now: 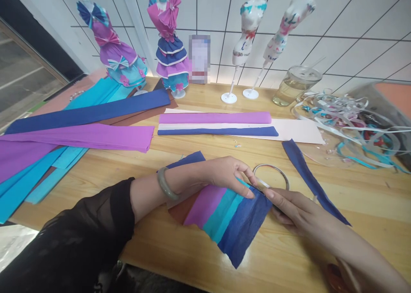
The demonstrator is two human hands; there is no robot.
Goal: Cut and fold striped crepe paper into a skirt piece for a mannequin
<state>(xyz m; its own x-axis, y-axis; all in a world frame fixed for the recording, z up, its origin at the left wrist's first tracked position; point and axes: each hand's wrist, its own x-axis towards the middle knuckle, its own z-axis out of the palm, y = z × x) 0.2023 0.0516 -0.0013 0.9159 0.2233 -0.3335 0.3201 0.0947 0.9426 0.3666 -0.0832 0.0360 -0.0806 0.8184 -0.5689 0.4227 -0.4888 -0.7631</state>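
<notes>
A layered piece of crepe paper (245, 220) in purple, teal and dark blue stripes lies at the front middle of the table. My left hand (229, 173) grips its upper edge between thumb and fingers. At the top right corner of the paper, my right hand (287, 205) is closed round a slim tool whose pale tip shows between the two hands; the rest of it is hidden. Behind the fingers a metal ring (285, 176) stands out above the table. A dark blue strip (313, 181) lies to the right of my right hand.
Purple and blue paper strips (128, 136) cover the left side. More strips (215, 118) lie across the middle. Two dressed mini mannequins (117, 49) and two bare ones (250, 31) stand at the back, near a glass cup (293, 87) and tangled ribbon scraps (362, 126).
</notes>
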